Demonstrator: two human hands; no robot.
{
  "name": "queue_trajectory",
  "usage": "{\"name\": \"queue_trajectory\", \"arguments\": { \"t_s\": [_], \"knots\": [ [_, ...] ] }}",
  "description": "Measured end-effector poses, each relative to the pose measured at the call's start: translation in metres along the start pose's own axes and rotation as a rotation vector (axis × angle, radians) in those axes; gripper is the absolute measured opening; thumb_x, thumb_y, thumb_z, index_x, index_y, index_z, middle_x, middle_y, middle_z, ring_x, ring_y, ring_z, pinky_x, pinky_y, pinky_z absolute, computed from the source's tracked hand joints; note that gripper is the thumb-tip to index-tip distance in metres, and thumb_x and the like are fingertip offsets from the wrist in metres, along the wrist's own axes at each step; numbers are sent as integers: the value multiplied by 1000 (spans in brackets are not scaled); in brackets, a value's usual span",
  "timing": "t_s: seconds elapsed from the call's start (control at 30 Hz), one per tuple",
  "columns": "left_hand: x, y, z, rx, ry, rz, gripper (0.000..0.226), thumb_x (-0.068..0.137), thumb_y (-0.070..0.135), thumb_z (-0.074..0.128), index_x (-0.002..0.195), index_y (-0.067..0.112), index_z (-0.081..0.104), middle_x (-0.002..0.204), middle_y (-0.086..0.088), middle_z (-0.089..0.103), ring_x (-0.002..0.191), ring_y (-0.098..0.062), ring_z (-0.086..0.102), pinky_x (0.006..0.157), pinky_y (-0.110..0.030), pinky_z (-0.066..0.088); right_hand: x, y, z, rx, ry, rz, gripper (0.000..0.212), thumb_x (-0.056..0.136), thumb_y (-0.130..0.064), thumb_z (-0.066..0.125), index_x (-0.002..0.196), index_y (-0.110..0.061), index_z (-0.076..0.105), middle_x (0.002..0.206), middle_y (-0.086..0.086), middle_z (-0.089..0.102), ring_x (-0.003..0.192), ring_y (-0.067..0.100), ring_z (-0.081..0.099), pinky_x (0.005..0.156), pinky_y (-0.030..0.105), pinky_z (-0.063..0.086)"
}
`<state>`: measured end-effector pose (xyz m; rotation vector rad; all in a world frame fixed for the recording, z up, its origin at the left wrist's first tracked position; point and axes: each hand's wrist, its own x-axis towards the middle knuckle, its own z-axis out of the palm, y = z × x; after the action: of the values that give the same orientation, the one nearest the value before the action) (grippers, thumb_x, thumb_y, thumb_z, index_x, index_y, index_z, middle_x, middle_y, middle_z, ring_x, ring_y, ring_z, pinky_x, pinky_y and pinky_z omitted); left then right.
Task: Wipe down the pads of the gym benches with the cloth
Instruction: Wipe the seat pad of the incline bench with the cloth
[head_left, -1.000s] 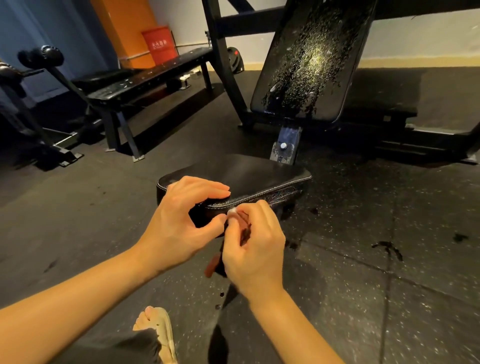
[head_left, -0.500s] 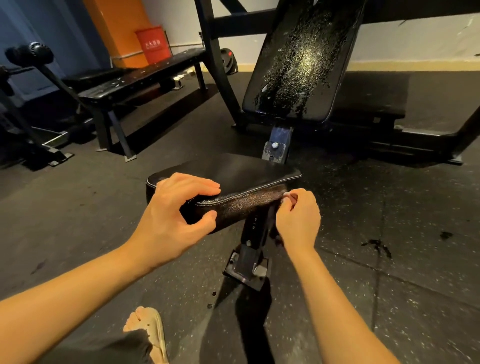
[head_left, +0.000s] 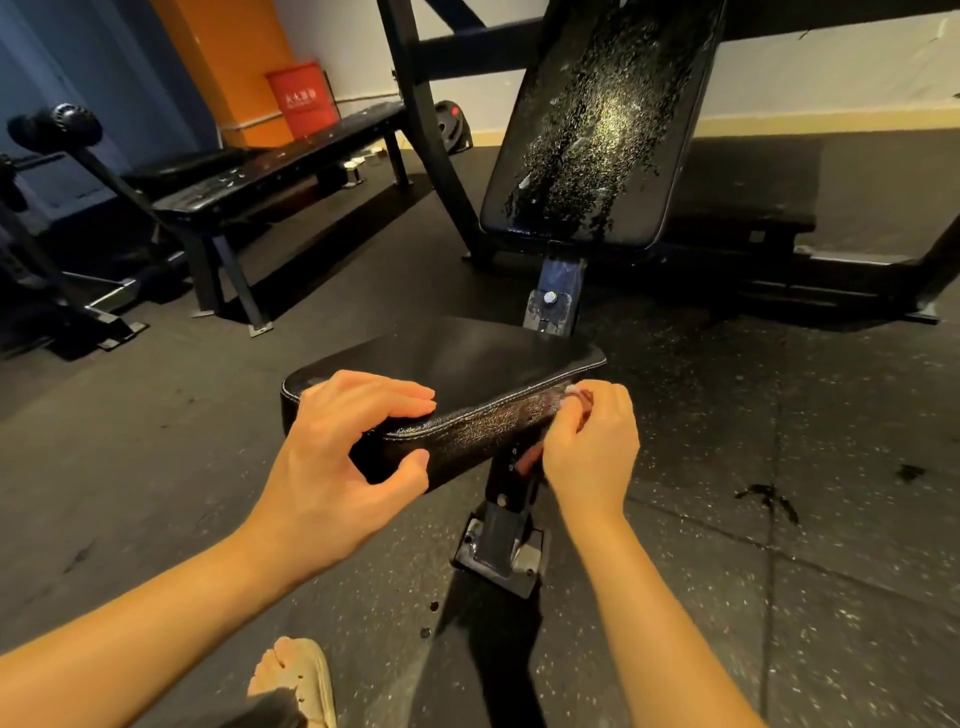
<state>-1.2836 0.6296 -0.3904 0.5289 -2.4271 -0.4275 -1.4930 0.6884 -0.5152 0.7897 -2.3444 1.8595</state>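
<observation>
Left hand (head_left: 343, 452) grips black leather seat pad (head_left: 467, 358); right hand (head_left: 589, 447) pinches reddish cloth (head_left: 531, 457), which should press firmly along its near side.

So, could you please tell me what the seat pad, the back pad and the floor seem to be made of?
Seat pad: looks like black vinyl or faux leather, semi-gloss, with pale stitching along the edge. Back pad: probably the same covering, its surface cracked and flaking down the middle. Floor: seems rubber tile, matte black with pale flecks and visible joints.
</observation>
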Motion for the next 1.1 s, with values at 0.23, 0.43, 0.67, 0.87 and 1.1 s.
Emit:
{"name": "queue_trajectory", "arguments": {
  "t_s": [0.23, 0.43, 0.67, 0.87, 1.1],
  "knots": [
    [-1, 0, 0, 15, -8, -2, 37, 81, 36, 64, 112, 17, 73, 121, 14, 68, 120, -12, 60, 106, -46, 41, -15, 10, 4, -54, -21, -17, 8, 96, -8, 56, 97, -10, 63, 96, 2, 56, 87, 22, 55, 73, 36, 44],
    [-2, 0, 1, 20, -7, -1, 37, 81, 34, 64, 111, 15, 73, 120, 14, 68, 119, -11, 60, 107, -49, 40, 5, 7, 5, 5, 69, 69, 10, 98, -10, 58, 98, -17, 64, 98, -3, 57, 88, 14, 56, 73, 24, 40],
    [-1, -1, 1, 18, 5, 7, 37, 80, 35, 64, 110, 16, 74, 120, 15, 68, 118, -11, 61, 106, -51, 40, 26, 6, -4, -38, 7, 166, 12, 100, -12, 54, 102, -12, 66, 103, 2, 60, 91, 16, 56, 79, 26, 40],
    [0, 0, 0, 9, -3, 0, 38, 80, 38, 63, 110, 17, 74, 119, 16, 68, 118, -9, 60, 107, -53, 41, 29, 19, -15, -37, -23, 222, 10, 99, -19, 59, 100, -25, 67, 94, -10, 58, 95, 15, 61, 78, 26, 40],
    [-1, 4, -1, 7, -3, -5, 40, 79, 39, 61, 109, 16, 74, 118, 13, 69, 117, -8, 59, 106, -53, 40, 72, 13, -37, 310, 255, 591, 19, 89, -13, 73, 107, -16, 68, 103, 2, 69, 93, 20, 66, 87, 38, 55]
  ]
}}
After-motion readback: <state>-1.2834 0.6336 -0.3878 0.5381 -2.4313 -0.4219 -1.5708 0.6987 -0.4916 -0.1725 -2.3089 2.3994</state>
